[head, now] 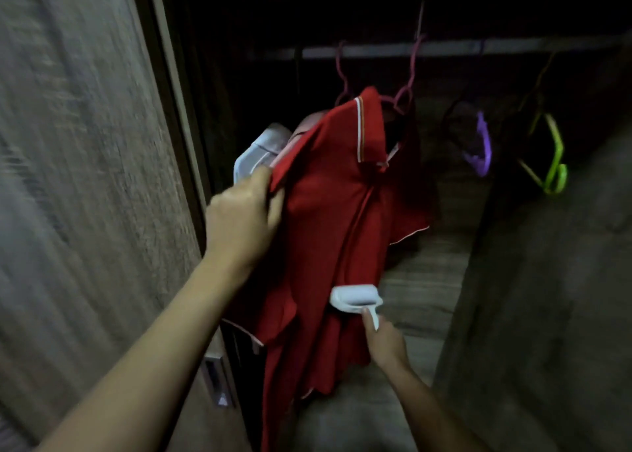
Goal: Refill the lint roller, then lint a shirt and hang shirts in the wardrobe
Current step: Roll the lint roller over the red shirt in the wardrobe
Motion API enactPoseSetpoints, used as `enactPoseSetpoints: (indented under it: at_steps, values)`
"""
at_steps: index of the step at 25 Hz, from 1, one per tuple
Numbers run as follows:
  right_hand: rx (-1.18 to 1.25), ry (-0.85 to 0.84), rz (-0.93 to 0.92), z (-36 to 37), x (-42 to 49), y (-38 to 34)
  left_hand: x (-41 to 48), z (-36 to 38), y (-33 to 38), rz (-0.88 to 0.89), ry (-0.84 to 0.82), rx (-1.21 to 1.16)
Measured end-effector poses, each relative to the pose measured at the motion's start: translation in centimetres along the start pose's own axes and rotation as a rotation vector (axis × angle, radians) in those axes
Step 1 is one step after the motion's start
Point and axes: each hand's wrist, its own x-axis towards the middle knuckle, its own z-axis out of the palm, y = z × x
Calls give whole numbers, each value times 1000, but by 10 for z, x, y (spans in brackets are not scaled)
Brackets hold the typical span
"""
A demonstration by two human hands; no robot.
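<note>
Nearest me, the right hand (384, 340) is gripping the lint roller (355, 299) against the red shirt (335, 212), the left hand (239, 219) is pinching its shoulder, and farther in it is apparently hanging from the wardrobe rail (444, 48), so linting seems underway.

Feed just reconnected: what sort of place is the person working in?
Most likely an open wardrobe: a clothes rail, a purple hanger and green hanger on it, a red polo shirt below, a wood-grain door.

Left hand (241, 212) grips red shirt (328, 191); right hand (384, 340) holds lint roller (354, 297) (against it).
</note>
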Motion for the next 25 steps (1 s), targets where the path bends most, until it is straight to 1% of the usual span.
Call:
enactPoseSetpoints:
  at_steps: [5, 9, 11, 13, 14, 15, 17, 21, 22, 25]
  values:
    - [43, 216, -35, -65, -12, -5, -40, 31, 43, -27, -79, -126]
    - [18, 361, -32, -98, -34, -4, -66, 57, 63, -119, -189, -244]
    - [4, 396, -16, -110, -45, 3, -78, 64, 79, -110, -127, -316]
    - [-7, 416, 5, -119, -57, 16, -89, 68, 99, -32, -18, -409]
    - [-14, 423, 16, -123, -62, 23, -97, 70, 109, 4, 8, -451]
    - [-18, 436, 30, -129, -71, 33, -108, 75, 121, 30, 0, -491]
    - [-11, 453, 51, -141, -93, 57, -137, 85, 148, 31, -104, -547]
    - [-5, 512, 149, -177, -160, 124, -205, 92, 211, -38, -470, -599]
    - [-7, 535, 182, -188, -179, 143, -220, 90, 228, -31, -554, -595]
    - [-17, 602, 305, -242, -253, 213, -268, 70, 310, 24, -728, -602]
